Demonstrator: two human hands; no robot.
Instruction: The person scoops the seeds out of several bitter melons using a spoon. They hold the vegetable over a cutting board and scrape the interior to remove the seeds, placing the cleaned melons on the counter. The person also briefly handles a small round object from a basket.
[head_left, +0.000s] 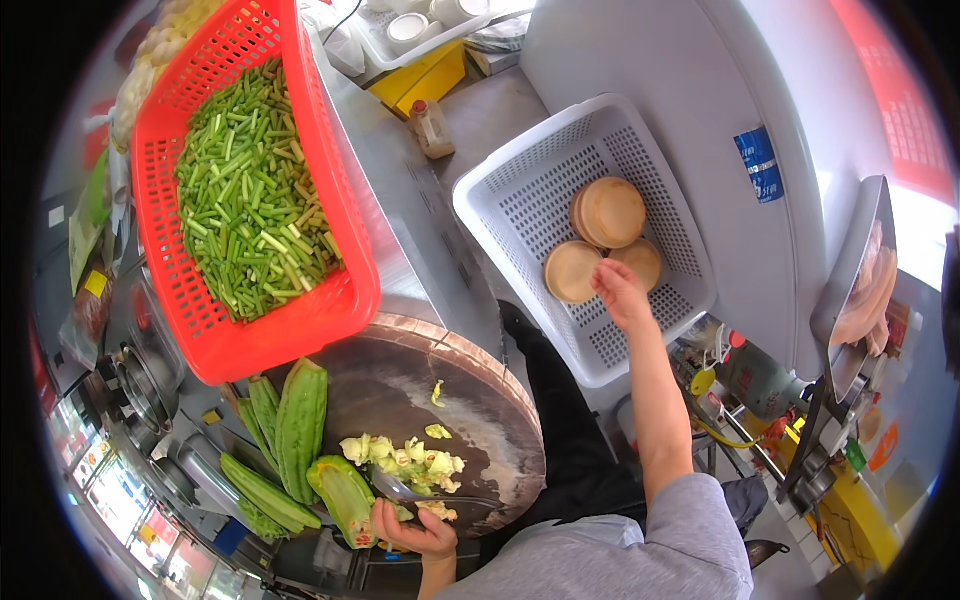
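My left hand (416, 529) is at the near edge of a round wooden chopping block (420, 360), beside a halved, hollowed bitter melon (341, 499); the fingertips are partly hidden, so I cannot tell whether it grips the melon. A metal spoon (401, 489) lies on the block by scooped pale pith and seeds (409, 459). More bitter melon pieces (301, 431) rest at the block's left side. My right hand (621, 291) is over a white plastic basket (517, 289), its fingers bunched together above round, tan lid-like discs (571, 271). Whether it holds anything small is not visible.
A red plastic basket (300, 341) of cut green stems (247, 195) overhangs the block's far left edge. Beyond are a bottle with a red cap (431, 131) and a yellow box (420, 75). At right, a metal tray (825, 307) holds pale meat (866, 292).
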